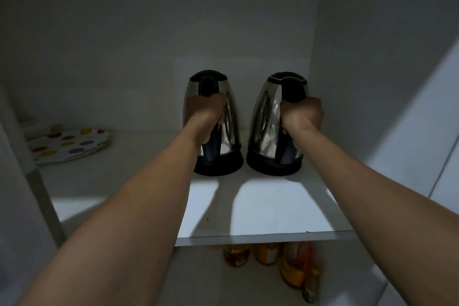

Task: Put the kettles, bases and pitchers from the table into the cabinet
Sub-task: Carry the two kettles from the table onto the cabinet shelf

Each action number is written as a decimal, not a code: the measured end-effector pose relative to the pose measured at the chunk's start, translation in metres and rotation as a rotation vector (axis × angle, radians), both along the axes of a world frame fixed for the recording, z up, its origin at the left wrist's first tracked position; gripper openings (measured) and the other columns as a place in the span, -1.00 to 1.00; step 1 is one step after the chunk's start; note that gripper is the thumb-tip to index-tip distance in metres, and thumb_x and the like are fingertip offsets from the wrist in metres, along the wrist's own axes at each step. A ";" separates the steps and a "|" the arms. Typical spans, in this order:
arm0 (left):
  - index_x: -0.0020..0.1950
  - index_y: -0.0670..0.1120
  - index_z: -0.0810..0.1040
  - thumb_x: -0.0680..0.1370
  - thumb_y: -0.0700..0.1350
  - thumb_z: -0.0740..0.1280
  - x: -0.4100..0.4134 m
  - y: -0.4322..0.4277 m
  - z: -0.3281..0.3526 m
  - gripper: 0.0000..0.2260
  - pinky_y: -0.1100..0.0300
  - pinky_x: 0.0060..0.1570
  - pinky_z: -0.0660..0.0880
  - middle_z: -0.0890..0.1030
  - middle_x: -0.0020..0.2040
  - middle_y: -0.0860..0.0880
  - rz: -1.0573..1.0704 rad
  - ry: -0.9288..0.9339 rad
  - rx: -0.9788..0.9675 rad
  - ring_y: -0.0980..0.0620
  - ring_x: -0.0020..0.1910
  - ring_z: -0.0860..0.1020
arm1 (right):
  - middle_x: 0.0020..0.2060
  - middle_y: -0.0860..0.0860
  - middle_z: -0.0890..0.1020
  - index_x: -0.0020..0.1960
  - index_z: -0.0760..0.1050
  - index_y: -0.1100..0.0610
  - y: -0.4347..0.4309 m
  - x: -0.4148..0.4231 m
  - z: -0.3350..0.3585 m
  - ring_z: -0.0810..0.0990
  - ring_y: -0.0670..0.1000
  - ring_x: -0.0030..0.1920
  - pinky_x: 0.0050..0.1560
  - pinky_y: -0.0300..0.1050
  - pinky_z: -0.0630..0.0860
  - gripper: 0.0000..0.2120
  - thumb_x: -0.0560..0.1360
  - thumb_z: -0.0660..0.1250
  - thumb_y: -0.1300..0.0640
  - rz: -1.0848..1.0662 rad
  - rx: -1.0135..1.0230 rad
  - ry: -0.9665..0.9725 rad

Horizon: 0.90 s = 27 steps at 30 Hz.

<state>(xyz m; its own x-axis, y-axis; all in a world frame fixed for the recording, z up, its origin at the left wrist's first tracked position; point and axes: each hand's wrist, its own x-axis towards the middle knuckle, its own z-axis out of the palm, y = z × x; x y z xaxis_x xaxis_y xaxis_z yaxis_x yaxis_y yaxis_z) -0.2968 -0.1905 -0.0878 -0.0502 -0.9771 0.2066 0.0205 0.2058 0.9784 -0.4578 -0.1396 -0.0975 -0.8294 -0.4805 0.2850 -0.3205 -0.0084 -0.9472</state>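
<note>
Bottles and jars blurred on lower shelf, nearest. Above, white cabinet shelf. Left hand fingers wrapped tight round black handle of shiny steel left kettle; right hand likewise gripped shiny steel right kettle. Both upright on black bottoms, side by side, apparently set deep to leave front room. Spotted plates far left.

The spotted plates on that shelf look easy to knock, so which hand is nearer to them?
Left. The left hand grips the left kettle, right of the plates; the right hand grips the right kettle, farther right.
</note>
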 end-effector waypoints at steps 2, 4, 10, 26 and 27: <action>-0.43 -0.14 0.37 0.45 -0.23 0.27 -0.001 0.011 -0.001 -0.75 0.29 -0.53 0.30 0.39 -0.56 -0.05 -0.022 -0.020 -0.025 0.07 -0.68 0.32 | -0.16 0.20 0.68 -0.05 0.58 0.26 0.012 0.004 -0.004 0.68 0.25 -0.17 -0.18 0.11 0.66 -0.68 0.33 0.32 0.06 0.020 0.011 0.030; -0.43 -0.13 0.38 0.42 -0.22 0.27 -0.004 0.021 -0.002 -0.78 0.26 -0.51 0.29 0.39 -0.54 -0.06 -0.040 -0.051 -0.047 0.04 -0.64 0.33 | -0.24 0.16 0.65 -0.16 0.56 0.22 0.024 0.009 -0.006 0.67 0.25 -0.22 -0.23 0.07 0.65 -0.84 0.37 0.34 0.13 0.039 0.010 0.062; -0.41 -0.11 0.45 0.34 -0.16 0.30 -0.012 0.045 -0.012 -0.87 0.23 -0.45 0.32 0.45 -0.51 -0.05 0.006 -0.076 -0.068 0.01 -0.59 0.38 | -0.25 0.10 0.63 -0.23 0.52 0.13 0.042 0.015 -0.009 0.62 0.22 -0.24 -0.23 0.03 0.61 -0.93 0.36 0.34 0.13 0.057 0.029 0.080; -0.41 -0.14 0.42 0.45 -0.19 0.30 -0.006 0.011 -0.012 -0.77 0.21 -0.43 0.37 0.45 -0.51 -0.09 0.049 -0.006 0.021 0.02 -0.60 0.38 | -0.22 0.23 0.69 -0.10 0.62 0.27 0.010 -0.009 -0.011 0.70 0.25 -0.21 -0.27 0.00 0.62 -0.73 0.33 0.31 0.11 0.104 0.043 0.041; -0.42 -0.15 0.42 0.46 -0.19 0.29 -0.006 0.007 -0.010 -0.76 0.22 -0.44 0.37 0.45 -0.52 -0.08 0.049 -0.008 0.036 0.02 -0.61 0.38 | -0.21 0.24 0.69 -0.10 0.62 0.27 0.007 -0.010 -0.012 0.70 0.25 -0.20 -0.27 0.00 0.62 -0.73 0.33 0.31 0.11 0.102 0.044 0.048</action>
